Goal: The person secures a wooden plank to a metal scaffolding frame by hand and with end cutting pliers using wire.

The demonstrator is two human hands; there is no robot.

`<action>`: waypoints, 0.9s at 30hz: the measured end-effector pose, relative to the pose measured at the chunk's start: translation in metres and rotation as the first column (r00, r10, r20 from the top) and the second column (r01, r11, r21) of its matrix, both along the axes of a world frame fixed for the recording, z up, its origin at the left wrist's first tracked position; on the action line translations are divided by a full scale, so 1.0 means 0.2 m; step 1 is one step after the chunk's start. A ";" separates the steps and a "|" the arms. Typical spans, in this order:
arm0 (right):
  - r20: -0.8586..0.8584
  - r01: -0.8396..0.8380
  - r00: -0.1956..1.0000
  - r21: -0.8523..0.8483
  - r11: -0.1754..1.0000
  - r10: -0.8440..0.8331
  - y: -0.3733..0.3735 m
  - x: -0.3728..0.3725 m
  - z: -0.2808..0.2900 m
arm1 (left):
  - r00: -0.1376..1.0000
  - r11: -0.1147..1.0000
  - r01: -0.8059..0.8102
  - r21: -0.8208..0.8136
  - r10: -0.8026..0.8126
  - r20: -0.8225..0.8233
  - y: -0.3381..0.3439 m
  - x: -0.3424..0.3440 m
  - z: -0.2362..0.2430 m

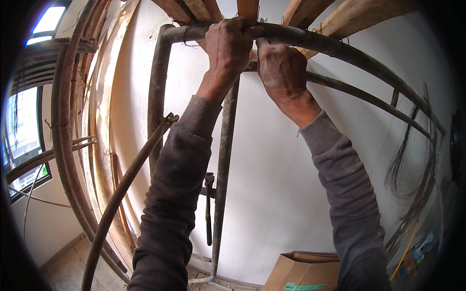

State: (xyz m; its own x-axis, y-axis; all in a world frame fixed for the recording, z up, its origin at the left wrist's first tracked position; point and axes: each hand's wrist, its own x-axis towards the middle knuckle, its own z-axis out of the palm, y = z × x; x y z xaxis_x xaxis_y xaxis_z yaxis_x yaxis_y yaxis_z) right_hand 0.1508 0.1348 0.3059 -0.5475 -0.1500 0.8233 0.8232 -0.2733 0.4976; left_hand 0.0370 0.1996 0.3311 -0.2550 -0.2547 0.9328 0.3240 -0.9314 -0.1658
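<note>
Both my arms reach up to the thick upper pipe of a metal scaffold frame. My left hand is closed against the front of this pipe, its knuckles level with the pipe's top. Just right of it and slightly lower, my right hand is closed below the pipe, beside a thinner crossbar. The backs of both hands hide the fingers' inner sides and whatever they may hold. Wooden beams lie across the top of the pipe, with thin wire ties around it.
A hammer hangs on the frame's upright. Bent rusty pipes and tall boards stand at left near a window. Loose black wires hang at right. Below is a cardboard box against the white wall.
</note>
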 end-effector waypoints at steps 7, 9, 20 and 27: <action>-0.019 -0.107 0.994 -0.083 0.991 0.105 0.00 0.01 0.02 | 0.979 0.960 0.198 -0.196 -0.204 -0.009 -0.02 0.01 0.00; -0.036 -0.127 0.992 -0.110 0.986 0.123 0.00 0.01 0.01 | 0.949 0.917 0.299 -0.263 -0.316 -0.023 -0.03 0.00 0.01; 0.348 -0.092 0.932 -0.049 0.995 0.103 -0.29 -0.06 0.18 | 0.788 0.773 0.575 -0.269 -0.611 -0.070 0.00 0.02 -0.02; 0.344 0.224 0.923 -0.119 0.967 -0.172 -0.19 -0.12 0.33 | 0.751 0.744 0.599 -0.295 -0.650 -0.115 0.00 0.00 -0.03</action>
State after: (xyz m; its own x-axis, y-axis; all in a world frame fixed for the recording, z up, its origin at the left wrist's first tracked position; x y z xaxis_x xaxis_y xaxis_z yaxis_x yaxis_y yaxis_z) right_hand 0.1272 0.0971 0.3726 -0.7963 0.1029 0.5961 0.5431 -0.3124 0.7794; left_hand 0.0371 0.1991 0.3259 -0.0851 0.1188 0.9893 -0.3607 -0.9292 0.0806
